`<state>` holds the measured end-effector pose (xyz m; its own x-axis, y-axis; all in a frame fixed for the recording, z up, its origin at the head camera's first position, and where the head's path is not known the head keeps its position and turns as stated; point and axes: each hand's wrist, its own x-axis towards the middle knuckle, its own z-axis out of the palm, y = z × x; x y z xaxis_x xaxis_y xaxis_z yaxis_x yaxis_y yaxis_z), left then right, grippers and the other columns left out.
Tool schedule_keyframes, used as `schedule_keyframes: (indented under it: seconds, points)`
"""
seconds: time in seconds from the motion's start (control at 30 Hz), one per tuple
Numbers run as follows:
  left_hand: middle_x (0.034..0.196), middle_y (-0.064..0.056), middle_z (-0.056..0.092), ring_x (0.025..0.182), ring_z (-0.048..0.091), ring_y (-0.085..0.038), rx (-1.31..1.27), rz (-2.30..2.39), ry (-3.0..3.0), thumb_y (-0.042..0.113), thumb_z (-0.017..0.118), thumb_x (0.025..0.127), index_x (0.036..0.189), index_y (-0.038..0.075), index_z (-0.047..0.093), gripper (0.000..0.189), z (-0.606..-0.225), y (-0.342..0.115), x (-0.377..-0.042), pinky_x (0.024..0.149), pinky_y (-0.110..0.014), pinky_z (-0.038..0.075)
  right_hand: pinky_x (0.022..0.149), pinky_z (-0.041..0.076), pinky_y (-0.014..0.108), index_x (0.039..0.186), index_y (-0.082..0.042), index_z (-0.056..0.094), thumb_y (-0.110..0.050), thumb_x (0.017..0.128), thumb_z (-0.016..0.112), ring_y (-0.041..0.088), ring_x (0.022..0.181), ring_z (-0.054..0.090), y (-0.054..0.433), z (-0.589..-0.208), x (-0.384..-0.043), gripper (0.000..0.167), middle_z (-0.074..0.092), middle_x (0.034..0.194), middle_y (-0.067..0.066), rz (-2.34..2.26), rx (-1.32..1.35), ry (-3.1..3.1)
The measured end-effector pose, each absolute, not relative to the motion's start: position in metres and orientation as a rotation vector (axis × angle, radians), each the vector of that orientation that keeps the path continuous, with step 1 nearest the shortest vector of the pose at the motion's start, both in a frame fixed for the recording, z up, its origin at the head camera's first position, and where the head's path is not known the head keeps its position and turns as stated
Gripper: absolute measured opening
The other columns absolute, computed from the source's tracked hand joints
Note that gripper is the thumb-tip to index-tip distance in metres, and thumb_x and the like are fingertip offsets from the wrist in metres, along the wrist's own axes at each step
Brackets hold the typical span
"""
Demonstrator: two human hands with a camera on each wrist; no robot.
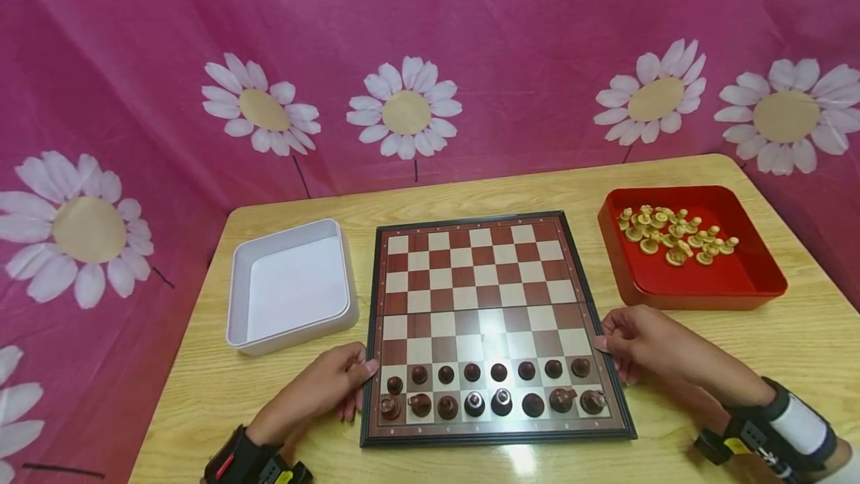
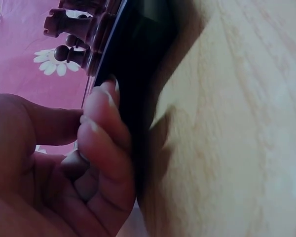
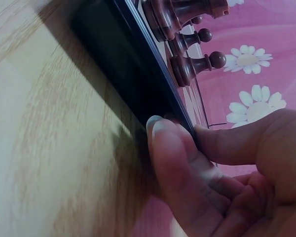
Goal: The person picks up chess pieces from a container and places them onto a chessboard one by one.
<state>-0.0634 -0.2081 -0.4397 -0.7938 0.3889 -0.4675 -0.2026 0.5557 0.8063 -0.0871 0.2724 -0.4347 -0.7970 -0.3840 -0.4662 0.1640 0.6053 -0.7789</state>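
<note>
- the left hand (image 1: 336,379) grasps the left edge of the chessboard (image 1: 463,276), its thumb at the top rim and its other fingers curled against the side and lower edge.
- the right hand (image 1: 641,338) pinches the right edge in much the same way, a little farther from the person.
- the board lies between the hands at mid-table; whether any edge is off the table (image 1: 201,409) is hard to tell.
- a seam crosses its middle, and both grips sit on the near half; it looks stiff and fairly light, but may flex or fold at that seam.
- the dark pieces (image 1: 474,403) stand upright in two rows on the near half; they look hard and loose-footed, likely to slide or topple if the board tips, so opposite edges held level seem the best hold.
- the glossy top reflects light and is probably slick; the rim seems to offer better purchase.
- farther out, a white tray (image 1: 348,297) sits left, and a red tray (image 1: 699,278) holds pale pieces (image 1: 675,254) at far right.
- behind hangs a pink daisy-print cloth (image 1: 510,95).
</note>
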Motion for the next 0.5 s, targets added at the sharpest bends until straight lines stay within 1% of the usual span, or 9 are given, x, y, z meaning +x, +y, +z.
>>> schedule_keyframes:
  seconds: [0.23,0.5]
  points:
    - [0.061,-0.002,0.063,0.042,0.054,-0.012,0.126,1.219,2.186,0.032,0.053,0.11,0.086,0.005,0.052,0.036,-0.44,-0.2062,-0.0654,0.042,-0.024,0.042,0.057,0.06,0.031,0.1,0.003,0.056,-0.01,0.102,0.063,0.021,0.064,0.066,0.274,-0.436,-0.0857,0.015,0.065,0.072,0.007,-1.166,-0.184,2.211]
    - [0.059,-0.001,0.061,0.042,0.051,-0.012,0.075,1.221,2.194,0.029,0.052,0.11,0.086,0.005,0.052,0.034,-0.4403,-0.2058,-0.0683,0.043,-0.024,0.043,0.057,0.06,0.031,0.098,0.003,0.055,-0.008,0.103,0.062,0.022,0.065,0.066,0.2728,-0.436,-0.0842,0.014,0.064,0.072,0.008,-1.188,-0.176,2.168]
